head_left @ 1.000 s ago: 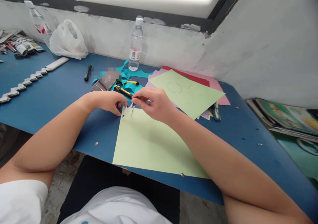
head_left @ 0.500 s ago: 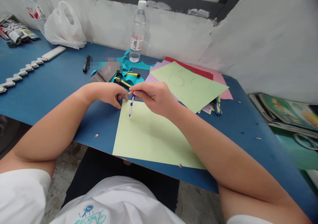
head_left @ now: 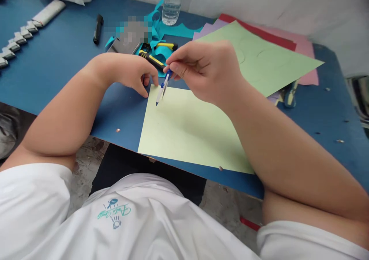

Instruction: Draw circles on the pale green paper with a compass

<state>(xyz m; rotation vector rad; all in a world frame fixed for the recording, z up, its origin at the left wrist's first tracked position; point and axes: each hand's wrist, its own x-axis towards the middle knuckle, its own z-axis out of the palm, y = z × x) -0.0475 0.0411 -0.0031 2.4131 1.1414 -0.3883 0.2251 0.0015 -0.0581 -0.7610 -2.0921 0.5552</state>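
Note:
A pale green sheet of paper [head_left: 190, 131] lies flat on the blue table [head_left: 57, 72] in front of me. My right hand [head_left: 207, 70] pinches the top of a small blue and white drawing compass [head_left: 162, 89], whose tip touches the sheet near its top left corner. My left hand [head_left: 128, 72] is curled, with fingertips pressed down at that same corner of the sheet, just left of the compass.
A second green sheet [head_left: 268, 64] with drawn circles lies on red, pink and purple sheets at the back right. Yellow-black cutters [head_left: 152, 59], teal scraps, a black marker [head_left: 98, 28] and a water bottle [head_left: 172, 2] lie behind my hands. Folded white paper strips [head_left: 20, 37] run along the left.
My head has moved closer and tilted down, so the hands fill more of the view. The compass legs have come together and its tip rests on the sheet's corner.

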